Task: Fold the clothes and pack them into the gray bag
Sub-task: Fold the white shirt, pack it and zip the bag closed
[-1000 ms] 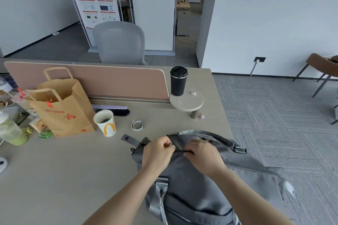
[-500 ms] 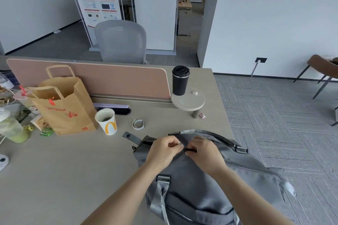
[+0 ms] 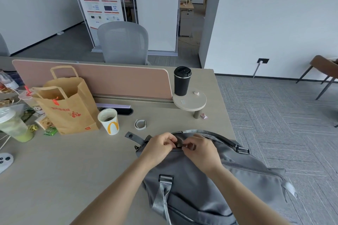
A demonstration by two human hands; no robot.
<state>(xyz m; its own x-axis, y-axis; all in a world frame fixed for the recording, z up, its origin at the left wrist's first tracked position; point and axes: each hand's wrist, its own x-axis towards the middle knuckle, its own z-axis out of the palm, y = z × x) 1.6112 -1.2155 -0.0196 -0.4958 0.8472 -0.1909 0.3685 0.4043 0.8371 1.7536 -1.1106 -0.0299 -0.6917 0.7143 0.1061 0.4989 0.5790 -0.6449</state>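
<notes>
1 gray bag (image 3: 210,184) lies on the desk (image 3: 73,170) at the near right, its right end reaching past the desk's right edge over the carpet. 2 bare hands meet on the top of the gray bag at its far left end: the left hand (image 3: 158,147) has its fingers curled and pinches the fabric at the zipper line, and the right hand (image 3: 200,149) pinches a small dark piece at the same line, likely the zipper pull, though it is too small to be sure. The fingertips of the 2 hands are nearly touching. 1 gray strap (image 3: 163,197) hangs down the gray bag's near side, and 1 tab with a snap (image 3: 132,137) sticks out to its left.

Left of the gray bag the desk has open surface, with 1 white controller (image 3: 5,160) at the left edge. Just beyond the gray bag lies 1 white band (image 3: 140,124). Further left stand 1 paper cup (image 3: 109,121), 1 brown paper bag (image 3: 68,104) and 1 green drink (image 3: 14,126). Beyond the gray bag, 1 black tumbler (image 3: 182,81) stands on 1 round shelf (image 3: 190,101), near the desk's right edge, beside 1 pink divider (image 3: 102,80). Behind the divider is 1 gray chair (image 3: 123,42); far right of the gray bag, on the carpet, is 1 brown chair (image 3: 323,67).
</notes>
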